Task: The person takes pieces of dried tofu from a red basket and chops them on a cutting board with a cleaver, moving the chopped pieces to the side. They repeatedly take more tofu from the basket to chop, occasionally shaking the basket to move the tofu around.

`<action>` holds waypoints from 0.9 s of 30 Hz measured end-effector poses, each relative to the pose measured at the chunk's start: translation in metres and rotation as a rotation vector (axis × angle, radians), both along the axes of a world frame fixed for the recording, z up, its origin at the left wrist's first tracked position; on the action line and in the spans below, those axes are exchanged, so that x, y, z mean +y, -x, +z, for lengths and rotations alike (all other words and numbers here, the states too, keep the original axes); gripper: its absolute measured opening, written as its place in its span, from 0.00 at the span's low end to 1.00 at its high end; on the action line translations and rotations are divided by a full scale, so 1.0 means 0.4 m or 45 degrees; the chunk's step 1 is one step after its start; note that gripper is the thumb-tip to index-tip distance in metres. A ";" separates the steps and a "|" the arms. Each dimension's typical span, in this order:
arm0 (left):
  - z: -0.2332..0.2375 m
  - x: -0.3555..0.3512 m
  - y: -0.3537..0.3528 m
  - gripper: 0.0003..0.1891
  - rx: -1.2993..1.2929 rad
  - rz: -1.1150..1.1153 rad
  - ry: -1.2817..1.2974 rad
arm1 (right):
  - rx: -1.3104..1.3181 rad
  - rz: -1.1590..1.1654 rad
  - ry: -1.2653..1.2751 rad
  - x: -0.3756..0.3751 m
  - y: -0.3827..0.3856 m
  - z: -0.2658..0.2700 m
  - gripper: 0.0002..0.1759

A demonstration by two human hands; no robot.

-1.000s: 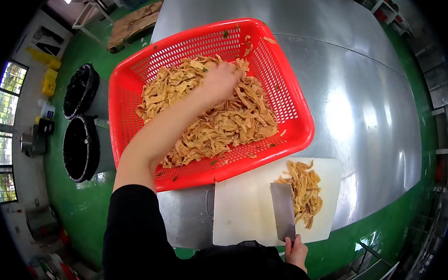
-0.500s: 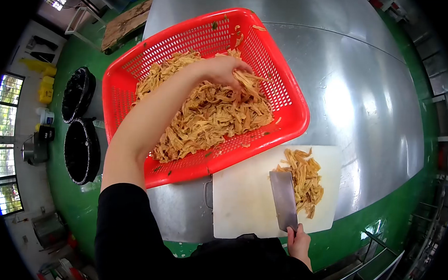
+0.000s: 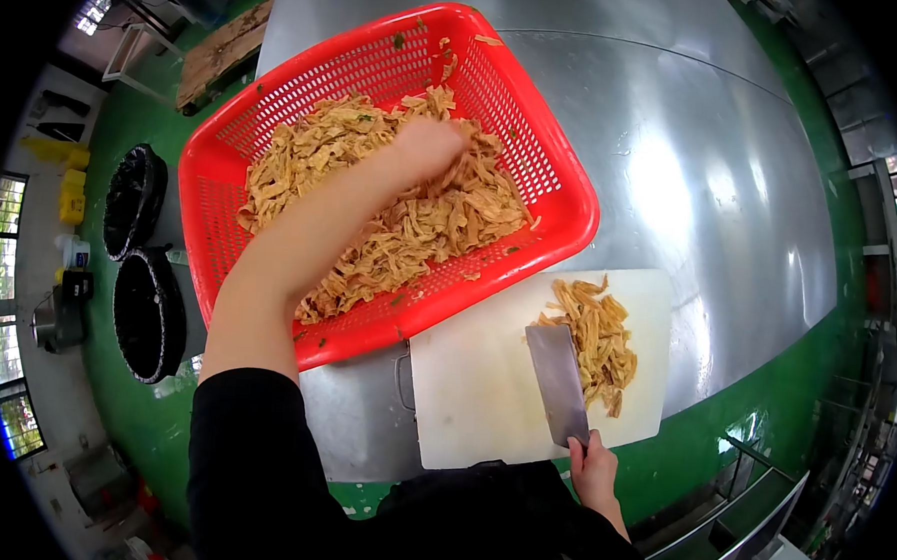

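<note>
My left hand reaches down into a red plastic basket, onto a large heap of yellow-brown strips that look like soaked tofu skin. Its fingers are turned down and hidden, so what they grip does not show. At the lower right, my right hand is closed round the handle of a cleaver. The broad blade lies over a white cutting board, along the left side of a smaller pile of the same strips.
Basket and board stand on a steel table, the board at its near edge and the basket partly over the board's far left corner. Two black-lined bins stand on the green floor at left, near a wooden pallet.
My left hand, with strips showing in its fingers before, has turned down into the heap, slightly left. The whole view has shifted a little. The cleaver stays beside the small pile.
</note>
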State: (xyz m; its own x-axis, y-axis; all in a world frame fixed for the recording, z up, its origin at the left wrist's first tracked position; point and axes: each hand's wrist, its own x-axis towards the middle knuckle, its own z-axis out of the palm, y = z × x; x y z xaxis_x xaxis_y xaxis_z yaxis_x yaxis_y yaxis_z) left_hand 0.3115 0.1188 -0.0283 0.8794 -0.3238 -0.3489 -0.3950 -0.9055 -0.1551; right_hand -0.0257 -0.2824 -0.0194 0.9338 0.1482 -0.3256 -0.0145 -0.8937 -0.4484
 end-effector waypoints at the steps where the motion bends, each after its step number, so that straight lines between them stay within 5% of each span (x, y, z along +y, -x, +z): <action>1: 0.042 0.006 -0.009 0.29 -0.070 0.108 0.115 | 0.001 0.002 0.009 -0.001 0.000 -0.001 0.13; 3: 0.139 0.011 -0.012 0.25 -0.145 0.310 0.340 | 0.003 0.004 0.022 -0.001 0.002 -0.002 0.13; 6: 0.160 -0.013 0.027 0.27 -0.376 0.114 0.338 | -0.001 -0.010 -0.008 0.000 0.002 -0.003 0.13; 7: 0.176 -0.043 0.043 0.31 -0.163 0.019 0.222 | -0.004 -0.008 -0.007 -0.001 0.002 -0.005 0.13; 9: 0.137 -0.088 0.113 0.26 -0.061 -0.270 0.189 | -0.011 0.000 -0.001 -0.004 0.003 -0.008 0.14; 11: -0.017 -0.094 0.172 0.19 -0.330 -0.522 0.132 | 0.003 0.002 -0.001 -0.003 0.000 -0.004 0.14; 14: 0.002 -0.081 0.219 0.14 -0.322 -0.673 0.079 | -0.005 0.019 0.009 -0.004 -0.002 -0.003 0.14; 18: 0.146 -0.045 0.310 0.13 -0.494 -0.065 0.527 | -0.056 0.057 -0.066 -0.023 -0.002 -0.024 0.14; 21: 0.229 -0.072 0.391 0.12 -0.053 0.686 1.248 | -0.033 0.052 -0.114 -0.027 -0.008 -0.024 0.14; 24: 0.296 -0.169 0.509 0.11 -0.083 0.568 1.579 | -0.030 0.060 -0.187 -0.036 -0.011 -0.028 0.13; 27: 0.225 -0.288 0.603 0.15 0.095 0.777 1.564 | -0.011 -0.001 -0.331 -0.035 -0.008 -0.013 0.12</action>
State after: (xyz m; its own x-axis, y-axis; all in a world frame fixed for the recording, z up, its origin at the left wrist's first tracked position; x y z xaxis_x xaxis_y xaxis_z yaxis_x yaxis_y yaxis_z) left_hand 0.0703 0.0036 0.0615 0.9844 -0.0281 -0.1735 0.1395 -0.4752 0.8688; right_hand -0.0225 -0.2964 -0.0248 0.9366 0.2251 -0.2684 -0.0103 -0.7482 -0.6634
